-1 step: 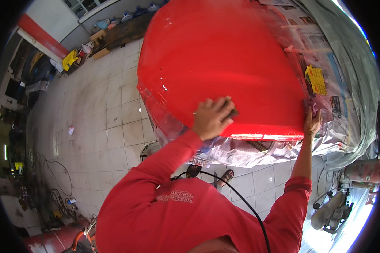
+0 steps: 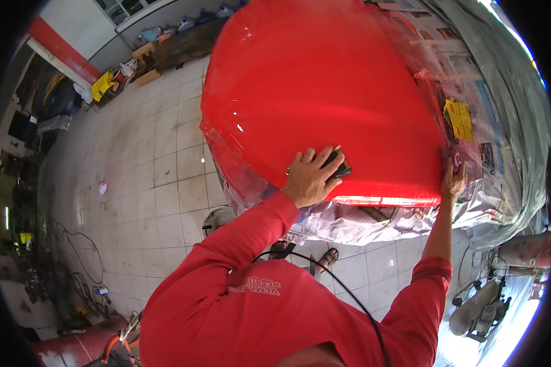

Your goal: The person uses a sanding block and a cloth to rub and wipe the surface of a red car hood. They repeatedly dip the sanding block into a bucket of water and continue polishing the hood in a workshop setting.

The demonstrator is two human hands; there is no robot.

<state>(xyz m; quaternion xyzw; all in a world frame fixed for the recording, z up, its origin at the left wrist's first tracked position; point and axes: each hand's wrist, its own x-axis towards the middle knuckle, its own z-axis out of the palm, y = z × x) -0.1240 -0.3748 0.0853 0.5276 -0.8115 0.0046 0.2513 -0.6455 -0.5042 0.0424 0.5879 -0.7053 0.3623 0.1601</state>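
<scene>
The room is a workshop with a floor of pale square tiles, scuffed and stained. At the far left, cables and a dark clutter of gear lie along the wall, and a rusty red gas cylinder lies at the lower left edge. Toward the top left, a white wall with a red band stands above a heap of boxes and a yellow bag.

In the middle, a large glossy red curved car panel fills the upper part of the view, its long axis running from the near lower edge away toward the top, its rounded near edge facing the person. Clear plastic sheeting and masking newspaper hang below and to the right of it.

The left hand lies flat on the panel near its lower edge, fingers spread narrowly and pressed over a small dark flat sanding block, whose tip points up and right from under the fingertips. Both sleeves are red.

Further right, the right hand rests on the panel's lower right corner against the masked paper; whether its fingers grip anything cannot be told. A yellow paper tag sits on the newspaper above it.
</scene>
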